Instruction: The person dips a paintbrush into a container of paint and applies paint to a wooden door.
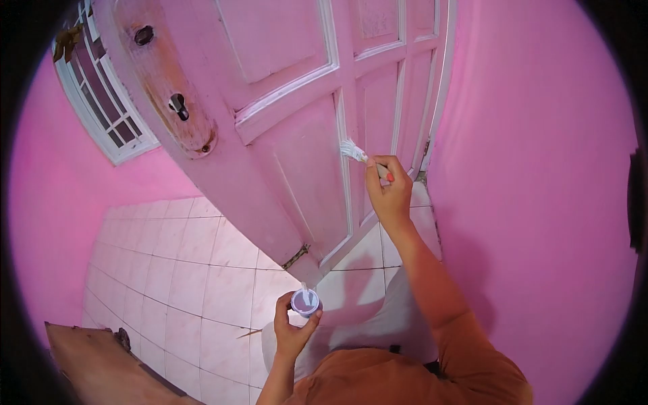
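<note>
My right hand point(389, 189) is closed round the handle of a paintbrush point(354, 151). White paint coats its bristles, which touch the white moulding of a pink panelled door point(290, 162). Lower down, my left hand point(295, 331) holds a small round paint cup point(306, 303) by its sides, with the opening facing up. Some white paint shows inside the cup and on its rim. Several mouldings on the door are white, while its panels are pink. Bare, worn wood surrounds the lock holes point(179, 106) at the upper left.
A pink wall point(540, 169) rises on the right. White tiles point(169, 270) cover the floor, with a thin stick point(250, 333) lying on them. A barred window point(108, 94) is at the upper left, a brown wooden piece point(101, 364) at the lower left. A bolt point(295, 256) sits low on the door.
</note>
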`<action>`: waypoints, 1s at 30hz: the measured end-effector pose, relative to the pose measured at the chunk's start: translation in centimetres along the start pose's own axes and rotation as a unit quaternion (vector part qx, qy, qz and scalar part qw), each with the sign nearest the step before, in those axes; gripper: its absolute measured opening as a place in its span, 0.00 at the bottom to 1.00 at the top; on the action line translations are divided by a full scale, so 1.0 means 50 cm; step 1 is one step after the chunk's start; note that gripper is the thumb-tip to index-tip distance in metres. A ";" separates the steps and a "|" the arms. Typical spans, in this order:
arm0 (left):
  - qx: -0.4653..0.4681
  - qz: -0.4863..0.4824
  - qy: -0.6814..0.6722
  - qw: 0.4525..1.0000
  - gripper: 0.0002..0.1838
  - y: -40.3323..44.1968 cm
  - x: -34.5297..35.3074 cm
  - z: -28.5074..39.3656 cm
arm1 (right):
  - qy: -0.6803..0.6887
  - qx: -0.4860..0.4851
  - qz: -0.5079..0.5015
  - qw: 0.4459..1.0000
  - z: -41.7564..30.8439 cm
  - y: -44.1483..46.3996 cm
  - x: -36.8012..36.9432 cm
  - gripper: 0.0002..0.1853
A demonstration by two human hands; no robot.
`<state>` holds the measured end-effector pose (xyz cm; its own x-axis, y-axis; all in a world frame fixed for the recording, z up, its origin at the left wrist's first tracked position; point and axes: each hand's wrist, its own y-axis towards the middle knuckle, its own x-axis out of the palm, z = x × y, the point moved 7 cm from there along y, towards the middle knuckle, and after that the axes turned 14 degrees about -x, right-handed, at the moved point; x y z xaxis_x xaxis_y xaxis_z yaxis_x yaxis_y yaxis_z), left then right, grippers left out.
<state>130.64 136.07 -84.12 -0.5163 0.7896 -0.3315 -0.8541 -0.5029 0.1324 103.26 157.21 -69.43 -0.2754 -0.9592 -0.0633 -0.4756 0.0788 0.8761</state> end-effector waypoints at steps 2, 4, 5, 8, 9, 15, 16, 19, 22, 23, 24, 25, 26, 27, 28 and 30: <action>-0.004 -0.001 0.002 1.000 0.34 -0.003 -0.001 0.002 | 0.010 -0.023 0.017 1.000 -0.010 0.006 -0.006 0.07; -0.032 -0.027 -0.004 0.999 0.33 -0.002 0.002 0.001 | 0.024 -0.131 0.047 0.990 -0.072 0.058 -0.020 0.07; -0.033 -0.026 -0.003 0.999 0.33 -0.002 0.001 0.004 | 0.025 -0.130 0.047 0.990 -0.083 0.080 -0.015 0.07; -0.028 -0.028 -0.009 0.999 0.33 -0.002 0.004 0.007 | 0.011 -0.191 0.074 0.979 -0.106 0.106 -0.013 0.08; -0.026 -0.029 -0.012 0.999 0.33 -0.004 0.005 0.005 | -0.003 -0.169 0.053 0.984 -0.085 0.094 -0.006 0.09; 0.006 0.001 -0.004 1.000 0.33 -0.001 -0.004 0.009 | -0.014 -0.135 0.022 0.991 -0.077 0.060 -0.019 0.12; 0.008 0.001 0.001 1.000 0.33 0.000 -0.005 0.012 | -0.024 -0.181 0.035 0.983 -0.093 0.068 -0.024 0.13; 0.014 -0.003 -0.001 1.000 0.33 0.003 -0.006 0.013 | -0.030 -0.218 0.037 0.975 -0.110 0.097 -0.012 0.14; 0.017 -0.005 -0.011 1.000 0.33 0.003 -0.002 0.011 | -0.029 -0.207 0.016 0.978 -0.086 0.086 0.013 0.16; 0.016 -0.006 -0.012 1.000 0.33 -0.001 -0.004 0.012 | -0.030 -0.207 0.015 0.978 -0.075 0.073 0.014 0.16; -0.005 -0.017 -0.017 1.000 0.33 -0.003 -0.003 0.009 | -0.037 -0.199 0.000 0.979 -0.071 0.061 0.015 0.16; -0.027 -0.027 -0.023 0.999 0.33 -0.004 -0.001 0.005 | -0.044 -0.191 -0.015 0.980 -0.064 0.054 0.019 0.17; -0.027 -0.026 -0.024 0.999 0.33 -0.003 0.000 0.003 | -0.043 -0.192 -0.016 0.980 -0.056 0.051 0.020 0.17; -0.013 -0.018 -0.015 1.000 0.33 -0.002 -0.001 0.005 | -0.045 -0.215 0.001 0.976 -0.074 0.058 0.011 0.17; 0.002 -0.011 -0.005 1.000 0.33 -0.001 -0.001 0.006 | -0.047 -0.237 0.018 0.970 -0.091 0.063 0.002 0.17; 0.002 -0.012 -0.001 1.000 0.33 0.002 -0.002 -0.002 | -0.039 -0.236 0.012 0.971 -0.106 0.089 0.006 0.17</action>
<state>130.61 135.91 -84.18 -0.4961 0.8023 -0.3319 -0.8664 -0.4826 0.1285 105.51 155.82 -63.01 -0.3527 -0.9339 -0.0594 -0.0367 -0.0496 0.9981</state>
